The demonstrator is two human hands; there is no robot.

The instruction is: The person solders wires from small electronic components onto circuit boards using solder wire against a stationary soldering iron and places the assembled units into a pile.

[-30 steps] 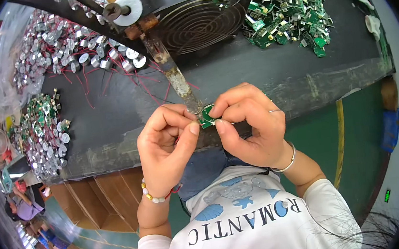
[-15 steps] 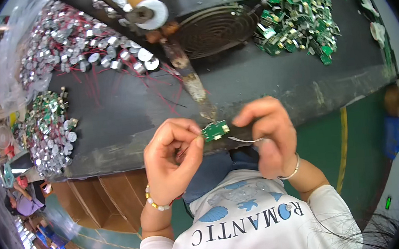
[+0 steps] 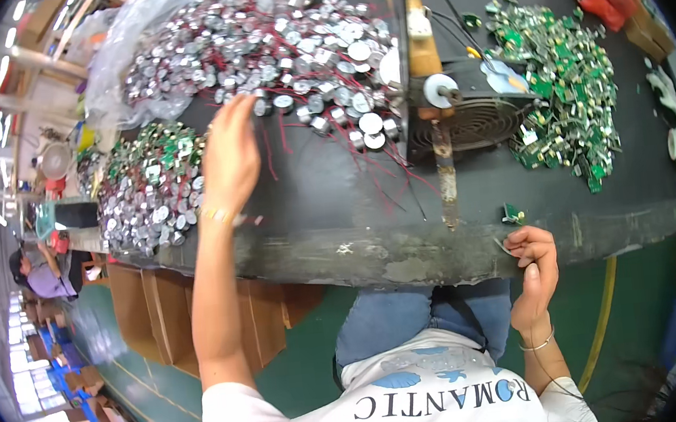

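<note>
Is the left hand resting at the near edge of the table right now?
No, the left hand is stretched far across the black table to the piles of round silver parts, while the right hand is at the near edge.

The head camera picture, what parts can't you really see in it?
- Left hand: seen from the back over the pile of small round silver parts with red wires; its palm and fingertips are hidden, so any grasp is unclear.
- Right hand: curled at the black worktable edge; contents too small.
- Small green circuit board: details too small.
</note>
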